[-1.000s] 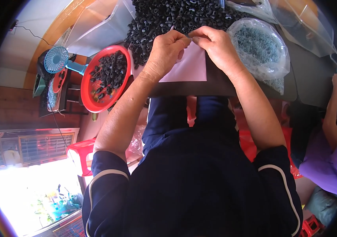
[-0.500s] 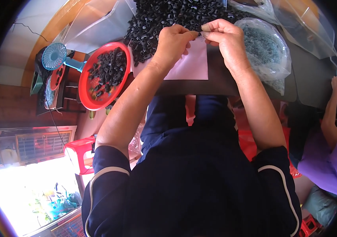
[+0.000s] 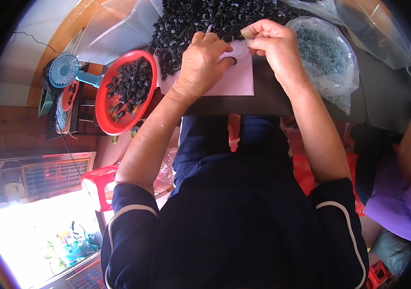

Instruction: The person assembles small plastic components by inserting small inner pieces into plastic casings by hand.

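Left grip (image 3: 202,59): black plastic clip (image 3: 234,60) at its tip, I can't tell if held | right grip (image 3: 278,47): pinching, contents unclear | likely light, stiff; best held by sides

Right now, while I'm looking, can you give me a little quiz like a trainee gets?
1. True or false: the blue fan is to the left of the red basin.
2. What colour is the flat sheet below the left hand?
3. Which hand is nearer the clear plastic bag? A) left hand B) right hand

Key: 1. True. 2. Pink. 3. B.
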`<state>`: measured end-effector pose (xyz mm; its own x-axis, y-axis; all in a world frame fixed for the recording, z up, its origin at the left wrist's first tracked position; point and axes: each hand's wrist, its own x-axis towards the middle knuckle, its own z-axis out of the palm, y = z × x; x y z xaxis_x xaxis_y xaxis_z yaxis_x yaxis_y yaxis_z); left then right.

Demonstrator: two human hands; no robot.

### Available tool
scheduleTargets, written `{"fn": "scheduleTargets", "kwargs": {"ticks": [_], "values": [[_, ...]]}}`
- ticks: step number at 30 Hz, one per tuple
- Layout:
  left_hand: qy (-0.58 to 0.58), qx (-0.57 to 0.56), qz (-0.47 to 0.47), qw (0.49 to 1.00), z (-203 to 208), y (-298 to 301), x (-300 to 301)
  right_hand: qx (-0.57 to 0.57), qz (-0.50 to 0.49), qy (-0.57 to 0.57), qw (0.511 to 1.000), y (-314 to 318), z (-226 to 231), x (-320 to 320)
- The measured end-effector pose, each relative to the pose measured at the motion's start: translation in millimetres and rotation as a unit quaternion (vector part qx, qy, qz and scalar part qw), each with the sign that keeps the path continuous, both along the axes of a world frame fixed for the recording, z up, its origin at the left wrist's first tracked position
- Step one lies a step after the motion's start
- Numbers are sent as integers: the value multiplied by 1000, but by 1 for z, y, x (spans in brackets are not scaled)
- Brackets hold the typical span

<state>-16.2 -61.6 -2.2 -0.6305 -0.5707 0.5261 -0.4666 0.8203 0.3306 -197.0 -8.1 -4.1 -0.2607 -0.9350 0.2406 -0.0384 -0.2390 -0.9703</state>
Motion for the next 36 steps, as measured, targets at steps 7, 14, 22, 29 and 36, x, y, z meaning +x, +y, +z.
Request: {"fn": "scheduleTargets", "kwargs": {"ticks": [7, 14, 22, 29, 36], "values": [[-89, -139, -24, 986, -8, 4, -9, -72, -113, 239, 962, -11, -13, -6], [-120, -208, -34, 970, -13, 6, -14, -43, -43, 57, 997, -11, -12, -2], [-141, -219, -40, 965, -20, 4, -12, -9, -44, 52, 998, -8, -8, -5], [-129, -177, -47, 975, -14, 13, -11, 10, -21, -13, 1000, -3, -1, -3], [6, -59, -7, 998, -14, 20, -5, 49, 36, 26, 998, 4, 6, -1]]}}
